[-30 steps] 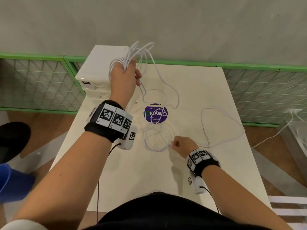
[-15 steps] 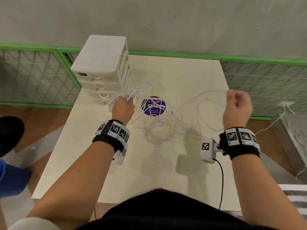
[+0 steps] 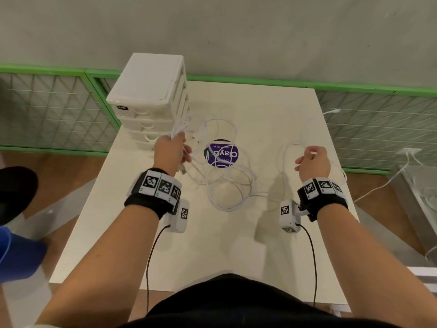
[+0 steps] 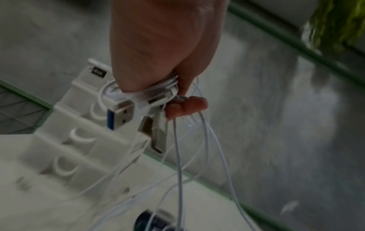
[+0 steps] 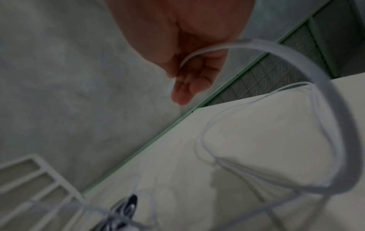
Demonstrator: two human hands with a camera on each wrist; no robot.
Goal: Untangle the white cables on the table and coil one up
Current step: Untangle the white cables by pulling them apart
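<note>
Gripping bundled white cables (image 3: 227,183), left hand (image 3: 170,151); right hand (image 3: 312,163) pinches one.

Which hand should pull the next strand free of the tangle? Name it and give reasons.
Probably the right hand: it pinches only a single loop of white cable, away from the tangle. The left hand grips a bundle with USB plugs, so it seems better placed as anchor.

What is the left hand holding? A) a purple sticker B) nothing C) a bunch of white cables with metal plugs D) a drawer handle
C: the left hand grips a bundle of white cables, with USB plugs sticking out below the fingers.
</note>
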